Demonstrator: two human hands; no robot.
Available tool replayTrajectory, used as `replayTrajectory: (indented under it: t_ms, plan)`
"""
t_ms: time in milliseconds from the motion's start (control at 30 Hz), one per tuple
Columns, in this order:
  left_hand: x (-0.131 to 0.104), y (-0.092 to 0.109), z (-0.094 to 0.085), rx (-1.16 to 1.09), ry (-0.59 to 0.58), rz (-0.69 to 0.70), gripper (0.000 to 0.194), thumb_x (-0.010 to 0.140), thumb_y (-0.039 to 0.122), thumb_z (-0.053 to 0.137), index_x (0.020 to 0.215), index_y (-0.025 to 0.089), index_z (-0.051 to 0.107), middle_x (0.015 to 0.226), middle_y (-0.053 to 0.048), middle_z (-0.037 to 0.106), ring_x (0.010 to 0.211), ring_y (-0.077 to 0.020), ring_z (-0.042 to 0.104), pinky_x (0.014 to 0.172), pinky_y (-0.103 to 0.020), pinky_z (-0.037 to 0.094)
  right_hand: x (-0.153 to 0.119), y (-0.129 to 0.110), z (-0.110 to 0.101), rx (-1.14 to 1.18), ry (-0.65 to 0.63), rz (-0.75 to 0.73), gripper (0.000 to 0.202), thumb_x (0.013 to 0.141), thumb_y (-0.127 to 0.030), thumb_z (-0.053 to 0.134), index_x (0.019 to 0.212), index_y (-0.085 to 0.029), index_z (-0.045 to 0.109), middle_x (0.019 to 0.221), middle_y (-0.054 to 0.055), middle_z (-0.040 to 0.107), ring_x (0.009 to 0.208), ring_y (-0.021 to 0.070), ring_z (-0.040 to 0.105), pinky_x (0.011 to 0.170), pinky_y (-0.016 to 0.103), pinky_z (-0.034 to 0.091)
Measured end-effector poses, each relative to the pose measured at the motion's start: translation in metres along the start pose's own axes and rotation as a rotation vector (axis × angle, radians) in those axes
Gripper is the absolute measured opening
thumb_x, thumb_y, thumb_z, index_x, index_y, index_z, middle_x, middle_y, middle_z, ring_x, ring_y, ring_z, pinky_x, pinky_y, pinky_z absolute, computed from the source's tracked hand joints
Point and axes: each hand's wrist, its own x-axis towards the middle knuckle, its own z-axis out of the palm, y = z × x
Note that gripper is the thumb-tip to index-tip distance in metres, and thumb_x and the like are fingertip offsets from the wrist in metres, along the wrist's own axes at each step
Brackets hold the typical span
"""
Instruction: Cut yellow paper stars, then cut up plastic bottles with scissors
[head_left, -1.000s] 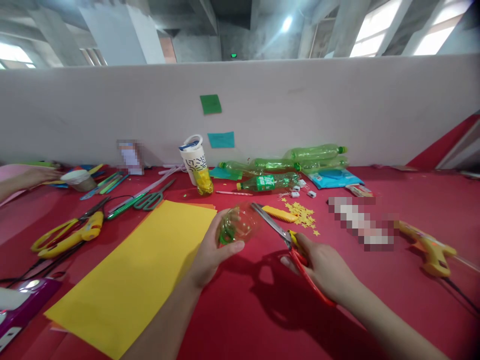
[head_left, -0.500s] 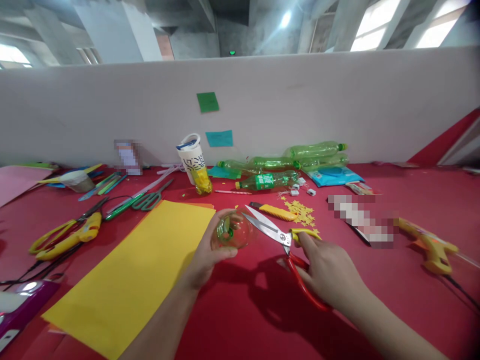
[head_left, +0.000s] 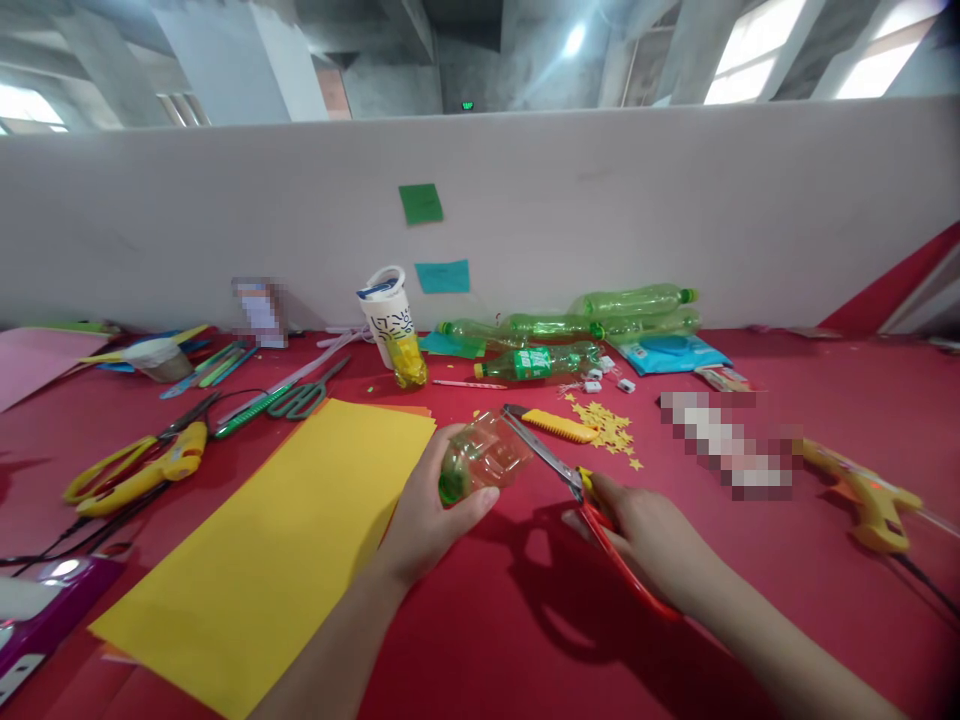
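Observation:
My left hand (head_left: 439, 505) is closed around a cut-off piece of clear green plastic bottle (head_left: 491, 450), held tilted above the red table with its cut edge to the right. In my right hand (head_left: 645, 530) are scissors (head_left: 551, 458) with red and yellow handles. Their blades point up and left and reach the rim of the bottle piece; whether they bite into it I cannot tell. Just behind the blades lies a yellow utility knife (head_left: 559, 426). Yellow paper sheets (head_left: 277, 540) lie to the left, partly under my left forearm.
Several green bottles (head_left: 536, 362) lie at the back beside a printed paper cup (head_left: 390, 320). Small yellow stars (head_left: 609, 428) are scattered behind my right hand. One yellow glue gun (head_left: 862, 490) rests at right, another (head_left: 150, 475) at left near yellow-handled scissors (head_left: 109, 470) and a purple power strip (head_left: 64, 600).
The bottle piece has turned from showing its round end to showing its side, and my left hand has shifted slightly right. The scissors have rolled, their blades now looking narrower and closer together.

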Motion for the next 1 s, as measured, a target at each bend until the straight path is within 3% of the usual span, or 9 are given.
replayTrajectory:
  t_ms: [233, 500, 800, 1000]
  plan:
    - [0.001, -0.004, 0.001, 0.036, 0.095, 0.033, 0.057, 0.065, 0.024, 0.072, 0.117, 0.026, 0.048, 0.117, -0.007, 0.056, 0.105, -0.0295, 0.053, 0.088, -0.044, 0.041, 0.001, 0.001, -0.002, 0.07, -0.03, 0.034, 0.033, 0.088, -0.052, 0.039, 0.075, -0.022, 0.046, 0.062, 0.004, 0.065, 0.054, 0.0204, 0.058, 0.046, 0.024, 0.022]
    - [0.0, -0.001, 0.004, 0.114, 0.092, 0.071, 0.058, 0.066, 0.024, 0.071, 0.118, 0.027, 0.047, 0.116, -0.007, 0.056, 0.105, -0.028, 0.053, 0.09, -0.043, 0.039, 0.002, 0.003, 0.003, 0.016, -0.014, 0.024, 0.035, 0.089, -0.054, 0.036, 0.076, -0.023, 0.045, 0.064, 0.004, 0.066, 0.057, 0.0215, 0.061, 0.045, 0.023, 0.024]
    - [0.003, -0.004, -0.005, -0.358, -0.077, -0.004, 0.059, 0.066, 0.018, 0.064, 0.122, 0.026, 0.044, 0.123, -0.007, 0.051, 0.11, -0.0255, 0.049, 0.094, -0.039, 0.038, -0.005, 0.0, -0.001, -0.157, 0.154, -0.081, 0.026, 0.088, -0.047, 0.038, 0.084, -0.022, 0.046, 0.057, 0.002, 0.061, 0.047, 0.0216, 0.057, 0.044, 0.024, 0.021]
    - [0.003, -0.005, -0.007, -0.415, -0.068, 0.014, 0.061, 0.063, 0.014, 0.063, 0.12, 0.03, 0.046, 0.124, -0.003, 0.049, 0.11, -0.0238, 0.047, 0.093, -0.036, 0.037, -0.007, -0.002, -0.005, -0.216, 0.206, -0.115, 0.03, 0.086, -0.047, 0.039, 0.091, -0.02, 0.049, 0.061, 0.004, 0.064, 0.05, 0.0222, 0.059, 0.046, 0.025, 0.024]
